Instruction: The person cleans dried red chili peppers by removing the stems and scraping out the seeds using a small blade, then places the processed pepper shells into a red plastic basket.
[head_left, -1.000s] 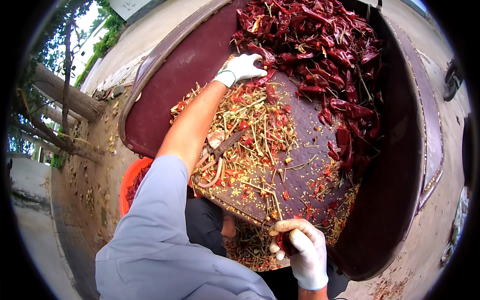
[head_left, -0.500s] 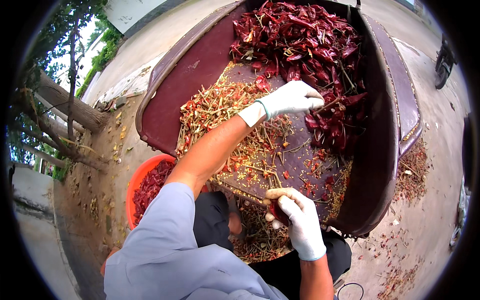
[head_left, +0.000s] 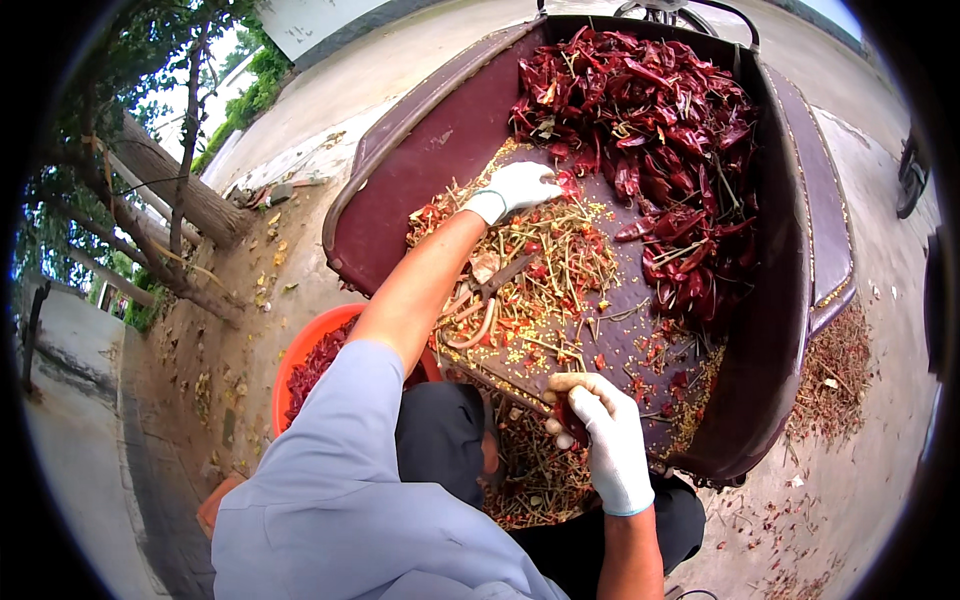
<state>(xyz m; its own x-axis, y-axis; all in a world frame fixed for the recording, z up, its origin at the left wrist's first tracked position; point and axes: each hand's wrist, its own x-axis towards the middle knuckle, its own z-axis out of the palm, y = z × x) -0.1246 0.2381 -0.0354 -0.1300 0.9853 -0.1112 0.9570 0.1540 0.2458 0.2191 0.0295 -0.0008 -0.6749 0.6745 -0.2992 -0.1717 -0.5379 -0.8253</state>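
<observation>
My left hand [head_left: 522, 190], in a white glove, is over the heap of chili stems [head_left: 540, 250] on the cart bed. Its fingers are loosely bent and slightly apart, beside a red chili scrap [head_left: 567, 184], and I see nothing held in them. Lower down, at the bed's near edge, my right hand [head_left: 607, 425], gloved too, is closed around a dark red dried chili [head_left: 572, 418], mostly covered by the fingers. Whole dried chilies [head_left: 640, 120] are heaped at the far end of the bed.
The maroon cart [head_left: 425, 165] has raised side walls. A pliers-like tool [head_left: 487, 318] with curved tan handles lies on the stems. An orange basin [head_left: 287, 372] of red chilies stands left of my knee. Stems [head_left: 535, 465] litter the ground between my legs. Trees [head_left: 180, 190] rise at left.
My left hand has moved left, from the edge of the chili heap to above the stems. My right hand keeps its grip on the chili. The view has shifted, and the pliers-like tool now shows.
</observation>
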